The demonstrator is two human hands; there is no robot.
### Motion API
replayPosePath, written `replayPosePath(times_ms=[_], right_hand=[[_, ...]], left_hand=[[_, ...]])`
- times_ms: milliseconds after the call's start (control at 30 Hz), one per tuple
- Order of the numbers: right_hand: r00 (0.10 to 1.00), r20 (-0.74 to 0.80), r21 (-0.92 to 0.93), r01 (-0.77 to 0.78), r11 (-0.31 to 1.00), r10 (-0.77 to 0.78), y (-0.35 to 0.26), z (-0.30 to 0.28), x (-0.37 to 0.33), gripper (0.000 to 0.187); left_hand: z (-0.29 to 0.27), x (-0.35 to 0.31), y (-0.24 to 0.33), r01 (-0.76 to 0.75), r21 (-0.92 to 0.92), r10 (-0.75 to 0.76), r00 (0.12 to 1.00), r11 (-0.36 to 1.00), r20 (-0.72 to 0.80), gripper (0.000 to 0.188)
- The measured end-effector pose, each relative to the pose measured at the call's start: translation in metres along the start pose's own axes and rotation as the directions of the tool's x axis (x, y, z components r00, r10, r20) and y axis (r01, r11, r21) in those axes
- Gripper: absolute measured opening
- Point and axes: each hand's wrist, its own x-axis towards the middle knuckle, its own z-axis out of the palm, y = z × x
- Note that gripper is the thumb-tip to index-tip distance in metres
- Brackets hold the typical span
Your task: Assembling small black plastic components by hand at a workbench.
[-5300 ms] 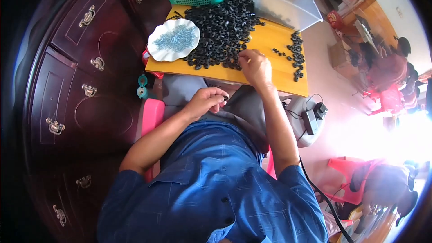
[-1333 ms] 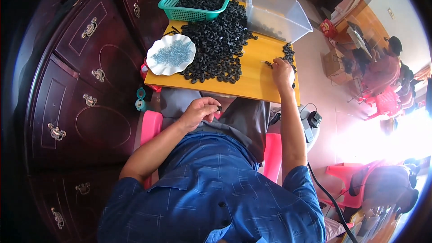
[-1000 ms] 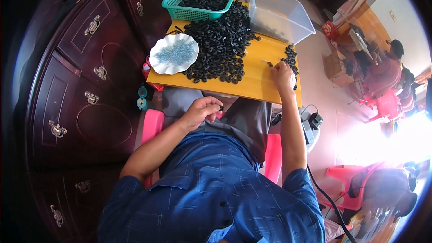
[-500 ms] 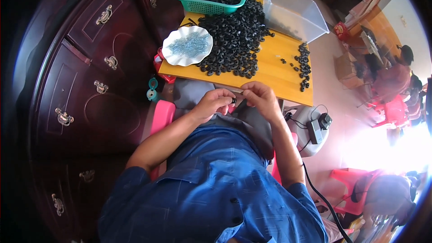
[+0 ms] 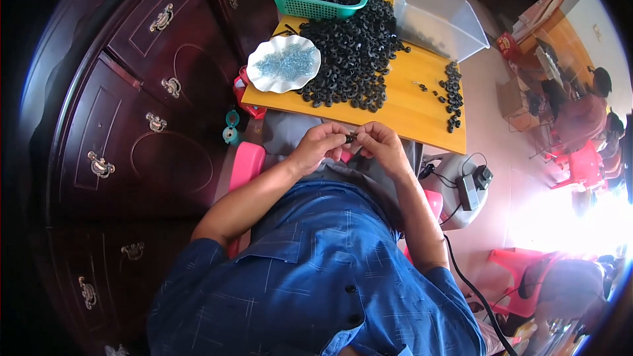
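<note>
Over my lap, just off the table's near edge, my two hands meet fingertip to fingertip. Between the thumb and fingers of my left hand (image 5: 322, 147) is a small black part (image 5: 349, 138). My right hand (image 5: 382, 148) is closed in a pinch against the same part; whatever it may hold is too small to make out. Beyond them a big heap of small black ring-like parts (image 5: 353, 59) covers the middle of the yellow table (image 5: 395, 118). On the table's left stands a white scalloped plate (image 5: 259, 81) with many small, thin, shiny pieces on it.
A green basket (image 5: 316, 8) of black parts stands at the back, with a clear plastic bin (image 5: 448, 20) to its right. A smaller group of black parts (image 5: 452, 92) lies by the right edge. Dark wooden cabinets (image 5: 171, 112) line the left; a power adapter (image 5: 468, 191) sits at right.
My right hand has come left to meet my left hand, and the fingertips that were apart now touch at the black part. The whole view has shifted slightly.
</note>
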Motion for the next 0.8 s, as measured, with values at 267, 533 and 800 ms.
replayPosePath(times_ms=[267,533,800], right_hand=[[1.000,0.013,0.021,0.015,1.000,-0.015,0.002,0.002,-0.001,0.011],[0.999,0.015,-0.090,0.029,0.996,-0.028,0.004,0.001,-0.003,0.011],[0.984,-0.076,-0.332,0.125,0.935,-0.159,0.019,0.004,0.000,0.006]], left_hand=[[0.001,0.000,0.000,-0.004,-0.013,0.004,1.000,1.000,-0.004,0.017],[0.002,0.000,0.002,-0.018,-0.003,0.018,1.000,1.000,-0.018,0.017],[0.006,0.001,-0.004,-0.138,0.228,0.165,0.981,0.964,-0.100,0.010]])
